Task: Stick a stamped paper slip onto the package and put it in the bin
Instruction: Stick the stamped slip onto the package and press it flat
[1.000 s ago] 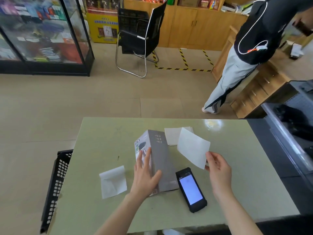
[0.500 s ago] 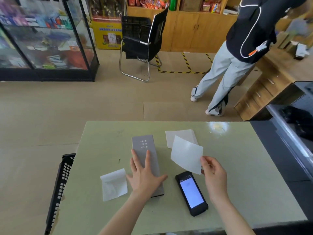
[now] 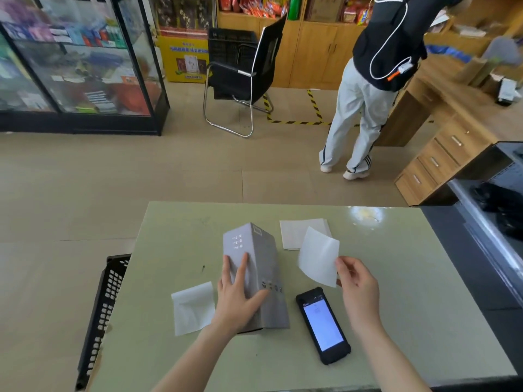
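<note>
A long grey package box (image 3: 261, 267) lies on the pale green table (image 3: 410, 278), tipped up on one long edge. My left hand (image 3: 237, 295) rests on its left face, fingers spread and thumb over the ridge. My right hand (image 3: 358, 290) pinches a white paper slip (image 3: 318, 256) by its lower right corner, holding it in the air just right of the box. A black perforated bin (image 3: 102, 315) stands on the floor at the table's left edge.
A handheld scanner with a lit screen (image 3: 322, 325) lies right of the box. A crumpled white backing sheet (image 3: 194, 306) lies left of it, and a small stack of slips (image 3: 294, 233) lies behind. A person (image 3: 368, 80) stands at a wooden counter beyond; a black chair (image 3: 243, 72) stands farther back.
The box lay flat under my left hand half a second ago; it is now rolled up onto an edge. My right hand stays beside it with the slip.
</note>
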